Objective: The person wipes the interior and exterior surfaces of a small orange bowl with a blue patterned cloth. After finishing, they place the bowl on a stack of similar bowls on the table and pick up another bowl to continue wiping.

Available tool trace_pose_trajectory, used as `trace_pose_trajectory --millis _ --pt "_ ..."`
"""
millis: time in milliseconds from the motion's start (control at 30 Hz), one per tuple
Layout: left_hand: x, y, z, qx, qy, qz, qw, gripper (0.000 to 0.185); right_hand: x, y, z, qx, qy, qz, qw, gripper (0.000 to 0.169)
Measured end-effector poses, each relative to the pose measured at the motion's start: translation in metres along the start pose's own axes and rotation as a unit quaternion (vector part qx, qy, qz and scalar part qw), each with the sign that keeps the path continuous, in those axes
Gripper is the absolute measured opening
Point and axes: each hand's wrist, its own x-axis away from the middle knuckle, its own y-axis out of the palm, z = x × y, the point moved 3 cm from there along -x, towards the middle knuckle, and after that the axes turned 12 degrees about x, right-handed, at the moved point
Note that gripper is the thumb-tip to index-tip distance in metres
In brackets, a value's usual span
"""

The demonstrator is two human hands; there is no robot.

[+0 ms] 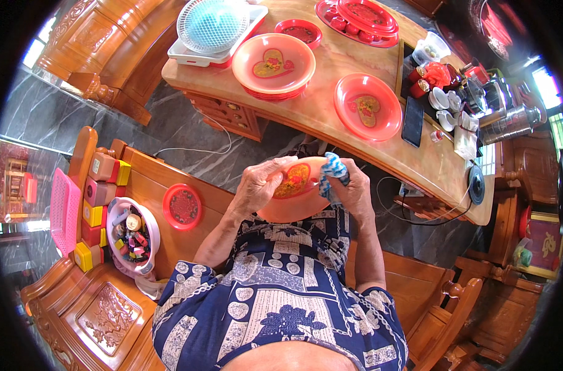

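Over my lap I hold a light orange plastic plate (pixel 293 211) with a red and gold printed motif, tilted. My left hand (pixel 263 185) grips its left rim, thumb on top. My right hand (pixel 353 185) is at the right rim, closed on a blue and white checked cloth (pixel 333 174) that touches the plate. Beyond my hands, on the table (pixel 318 116), stands a stack of similar plates (pixel 274 62), with a heart motif on the top one. A pinkish-red plate (pixel 368 106) with a heart motif lies to its right.
A mobile phone (pixel 413 121) and a tea tray with cups (pixel 441 99) occupy the table's right. At the back are a red lidded tray (pixel 362 21) and a mesh basket (pixel 212 25). On the wooden bench at left are a red dish (pixel 182 207), a tub of small items (pixel 155 227) and boxes (pixel 92 213).
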Motion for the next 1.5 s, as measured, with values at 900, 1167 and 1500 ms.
trace_pose_trajectory --millis 900,1167,1500 --pt "0.008 -0.001 -0.014 0.152 -0.001 0.163 0.975 0.033 0.062 0.099 0.036 -0.545 0.297 0.007 0.784 0.02" --pt "0.003 -0.014 -0.008 -0.013 0.03 0.029 0.999 0.028 0.051 0.05 0.041 -0.22 0.109 0.036 0.969 0.025" --pt "0.01 0.002 -0.014 -0.155 0.069 -0.066 0.983 0.045 0.032 0.008 -0.002 0.093 -0.037 0.028 0.995 0.029"
